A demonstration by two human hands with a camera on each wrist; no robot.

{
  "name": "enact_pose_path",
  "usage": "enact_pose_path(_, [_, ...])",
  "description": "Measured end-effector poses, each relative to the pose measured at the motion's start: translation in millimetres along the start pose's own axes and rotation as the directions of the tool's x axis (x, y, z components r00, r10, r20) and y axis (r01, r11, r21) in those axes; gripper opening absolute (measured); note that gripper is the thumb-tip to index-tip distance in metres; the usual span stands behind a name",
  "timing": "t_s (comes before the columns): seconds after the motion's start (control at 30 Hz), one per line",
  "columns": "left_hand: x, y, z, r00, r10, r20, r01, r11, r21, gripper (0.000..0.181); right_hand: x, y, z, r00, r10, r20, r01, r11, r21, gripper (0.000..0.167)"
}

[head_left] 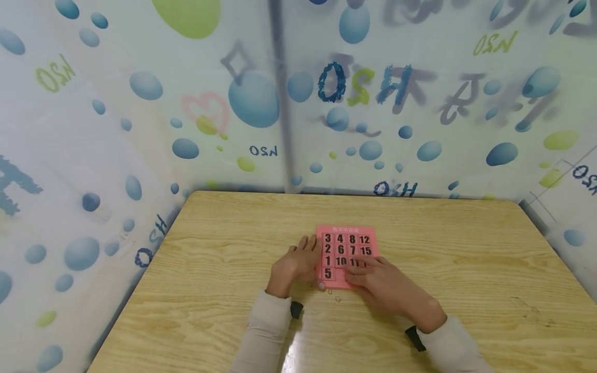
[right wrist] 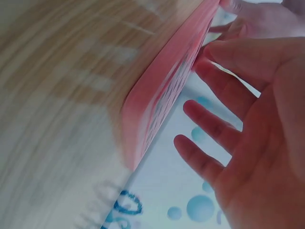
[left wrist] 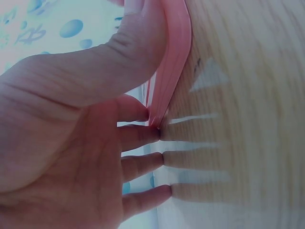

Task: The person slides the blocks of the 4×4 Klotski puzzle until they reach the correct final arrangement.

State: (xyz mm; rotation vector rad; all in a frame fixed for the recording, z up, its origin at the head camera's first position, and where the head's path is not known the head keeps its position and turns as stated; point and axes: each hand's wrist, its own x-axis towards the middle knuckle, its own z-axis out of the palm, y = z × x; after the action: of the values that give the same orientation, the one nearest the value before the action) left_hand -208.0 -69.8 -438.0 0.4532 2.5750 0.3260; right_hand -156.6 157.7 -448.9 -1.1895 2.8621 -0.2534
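Observation:
A pink sliding number puzzle (head_left: 332,284) lies flat on the wooden table, its black-numbered tiles facing up. An open slot shows beside the 5 tile (head_left: 328,273) in the nearest row. My left hand (head_left: 298,261) rests along the puzzle's left side, its fingers straight and their tips on the table in the left wrist view. Its thumb (left wrist: 143,43) lies against the pink frame near the close left corner. Over the lower right part reaches my right hand (head_left: 389,282), fingers extended and fingertips around the 10 and 11 tiles; it covers the tiles at the lower right.
The wooden table (head_left: 224,233) extends around the puzzle on all sides. Small ring-like marks (head_left: 338,299) lie just in front of it. Patterned wall sheets (head_left: 252,171) with blue and green spots stand behind the table and at its sides.

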Motion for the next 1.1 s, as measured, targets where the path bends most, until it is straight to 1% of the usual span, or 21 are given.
enact_pose_path(0.13, [-0.1,0.4,-0.3,1.000,-0.007,0.007,0.007,1.000,-0.004,0.119,-7.3,7.6,-3.4,1.000,0.021,0.016,-0.021,1.000,-0.001,0.032])
enact_pose_path(0.3, [-0.6,0.8,-0.9,1.000,-0.007,0.007,0.007,1.000,-0.006,0.119,-12.8,13.2,-5.8,0.999,0.013,0.033,-0.012,0.999,-0.033,0.031])
enact_pose_path(0.43, [-1.0,0.7,-1.1,1.000,-0.002,0.002,0.002,1.000,-0.014,0.120,-15.3,14.8,-5.6,0.999,0.021,0.035,-0.020,0.999,-0.037,0.031])
enact_pose_path(0.73, [-0.3,1.0,-1.9,1.000,-0.003,0.006,0.003,1.000,-0.014,0.119,-14.8,14.0,-3.7,0.998,0.019,0.056,-0.017,0.999,-0.043,0.031])
enact_pose_path(1.1, [1.1,-0.1,-0.2,1.000,-0.005,0.002,0.006,1.000,-0.016,0.119,-11.4,8.8,-1.3,0.999,-0.015,0.032,0.017,0.998,-0.062,0.031])
